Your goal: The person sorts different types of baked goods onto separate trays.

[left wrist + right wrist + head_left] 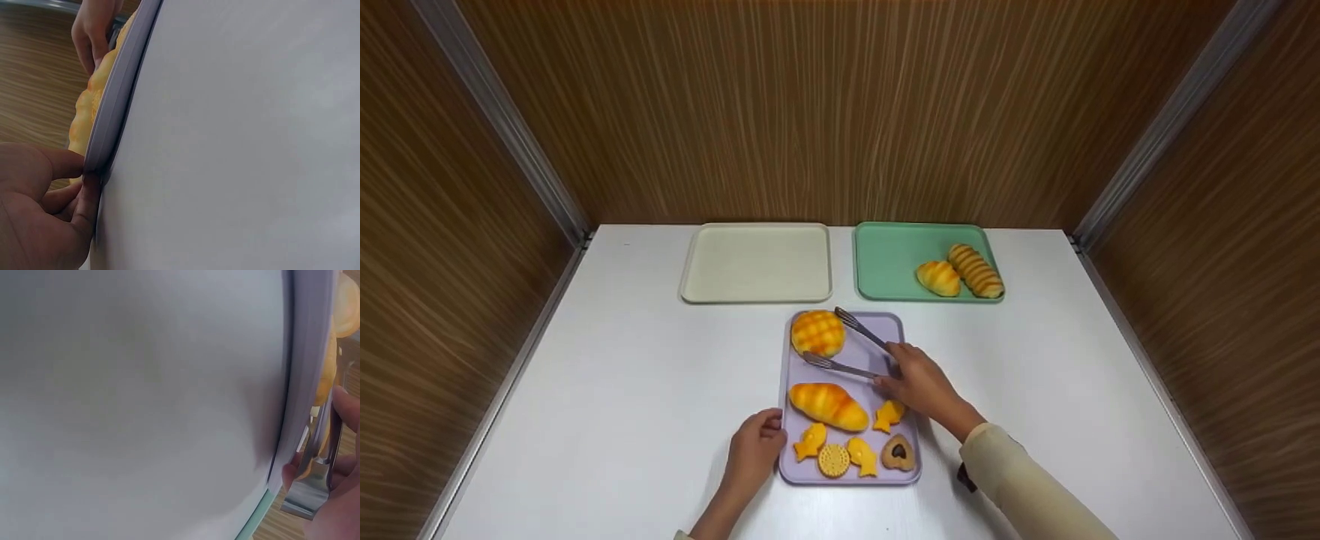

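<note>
Here, spread tongs (869, 334), right hand (921, 381) gripping; bun (817, 332) beside

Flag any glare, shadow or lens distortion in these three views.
Head view: mostly clear, with a bright patch on the white table below the lilac tray; left wrist view: the tabletop looks greyish and nearly featureless; right wrist view: a soft shadow beside the tray, whose edge looks bowed, probably lens distortion, and highlights on the metal tongs.
</note>
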Demonstrator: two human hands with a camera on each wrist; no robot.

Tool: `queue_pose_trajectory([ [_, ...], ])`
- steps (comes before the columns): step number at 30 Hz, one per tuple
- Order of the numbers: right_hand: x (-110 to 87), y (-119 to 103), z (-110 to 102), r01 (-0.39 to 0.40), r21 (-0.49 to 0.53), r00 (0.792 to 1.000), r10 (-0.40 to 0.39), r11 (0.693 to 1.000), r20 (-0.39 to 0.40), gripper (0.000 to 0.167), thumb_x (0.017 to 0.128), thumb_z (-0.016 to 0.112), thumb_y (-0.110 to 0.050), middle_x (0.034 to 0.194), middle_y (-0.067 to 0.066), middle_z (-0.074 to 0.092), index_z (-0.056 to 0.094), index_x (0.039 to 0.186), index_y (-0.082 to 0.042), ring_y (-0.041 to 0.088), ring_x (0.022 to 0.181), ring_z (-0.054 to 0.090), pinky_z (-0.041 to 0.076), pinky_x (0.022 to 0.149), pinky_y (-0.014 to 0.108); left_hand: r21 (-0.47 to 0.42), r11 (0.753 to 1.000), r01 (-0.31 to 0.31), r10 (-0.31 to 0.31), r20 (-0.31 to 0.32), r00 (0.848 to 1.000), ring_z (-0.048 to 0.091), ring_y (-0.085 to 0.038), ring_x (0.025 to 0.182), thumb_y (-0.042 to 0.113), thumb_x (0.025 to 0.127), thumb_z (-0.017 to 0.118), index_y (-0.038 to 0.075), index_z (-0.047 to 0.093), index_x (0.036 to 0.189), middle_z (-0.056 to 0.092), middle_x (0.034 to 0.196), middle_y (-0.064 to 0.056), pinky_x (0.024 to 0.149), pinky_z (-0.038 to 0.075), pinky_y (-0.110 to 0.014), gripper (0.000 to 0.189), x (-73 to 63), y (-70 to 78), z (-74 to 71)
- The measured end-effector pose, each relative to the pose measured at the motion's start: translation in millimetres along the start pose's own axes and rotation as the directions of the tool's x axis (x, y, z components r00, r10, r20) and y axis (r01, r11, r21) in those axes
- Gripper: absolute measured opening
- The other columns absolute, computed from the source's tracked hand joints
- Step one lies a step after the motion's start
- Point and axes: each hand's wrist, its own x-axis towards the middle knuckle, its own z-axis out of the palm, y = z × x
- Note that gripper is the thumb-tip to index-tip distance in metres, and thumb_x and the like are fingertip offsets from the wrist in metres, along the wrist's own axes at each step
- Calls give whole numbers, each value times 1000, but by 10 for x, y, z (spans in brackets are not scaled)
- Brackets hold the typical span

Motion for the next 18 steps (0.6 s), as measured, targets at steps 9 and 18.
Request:
queue_pose_trajectory([
  [9, 44, -55, 15, -14, -46, 1000, 14, 999, -6, 65, 89, 75, -40, 126, 10, 62, 54, 142, -8, 24, 100, 58, 52, 101, 46, -6, 1000, -11, 11, -7, 1000, 62, -17, 91, 5, 90, 64, -3, 66, 121, 65, 102, -9, 82, 56, -32, 32, 5, -21, 10],
  [18, 38, -69, 52, 39, -111, 997, -46, 993, -63, 62, 90, 74, -41, 125, 11, 63, 56, 138, -8, 25, 100, 59, 53, 98, 46, 10, 1000, -6, 6, 8, 1000, 62, -17, 93, 6, 91, 64, -2, 64, 123, 65, 104, -8, 84, 56, -32, 33, 2, -10, 12],
])
